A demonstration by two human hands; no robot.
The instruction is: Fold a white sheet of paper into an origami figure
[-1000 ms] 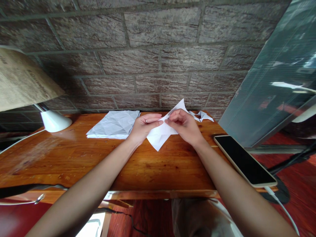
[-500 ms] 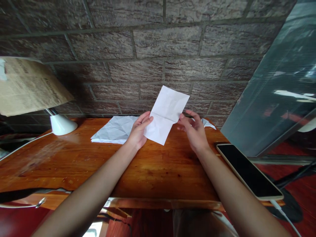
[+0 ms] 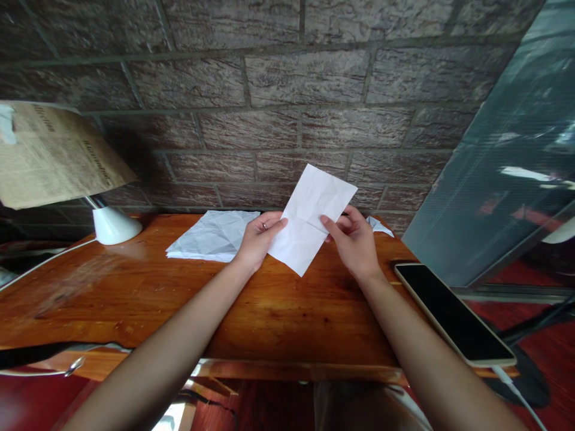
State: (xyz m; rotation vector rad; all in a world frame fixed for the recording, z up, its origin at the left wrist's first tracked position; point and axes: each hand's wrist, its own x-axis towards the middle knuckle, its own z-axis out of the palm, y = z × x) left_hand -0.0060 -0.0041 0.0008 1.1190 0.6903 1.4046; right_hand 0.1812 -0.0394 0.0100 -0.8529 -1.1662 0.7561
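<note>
A small white sheet of paper with a crease across its middle is held up, tilted, above the table. My left hand pinches its left edge, thumb on the near face and fingers behind; a ring shows on one finger. On the right edge, my right hand grips the sheet near the crease, its thumb lying on the face and its other fingers curled behind. Behind my left hand lies a stack of creased white paper. A small folded white paper sits beyond my right hand, partly hidden.
The wooden table stands against a brick wall. At the left is a lamp with a newsprint shade. A phone with a charging cable lies at the right edge, near a translucent panel.
The sheet has shifted slightly right and down. My right hand, at its edge before, now has its thumb on the paper's face. My left hand has moved a little right with it.
</note>
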